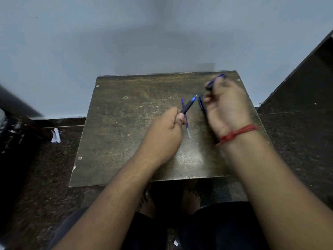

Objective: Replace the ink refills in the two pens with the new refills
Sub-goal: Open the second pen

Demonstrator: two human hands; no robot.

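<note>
My left hand (164,130) is closed around a black pen (188,105) with a blue tip that points up and to the right over the small brown table (126,123). Under that pen a thin purple refill (186,121) with a clear end lies on the table. My right hand (226,107), with a red thread on its wrist, is blurred and grips a blue pen piece (216,80) near the table's far right corner. A second dark blue pen (201,103) lies on the table, partly hidden by my right hand.
The table stands against a pale blue wall (126,42). A dark slanted panel (306,83) rises at the right. Dark speckled floor (45,168) surrounds the table, with a scrap of paper (56,135) at the left. My bare feet (191,201) show below the table's near edge.
</note>
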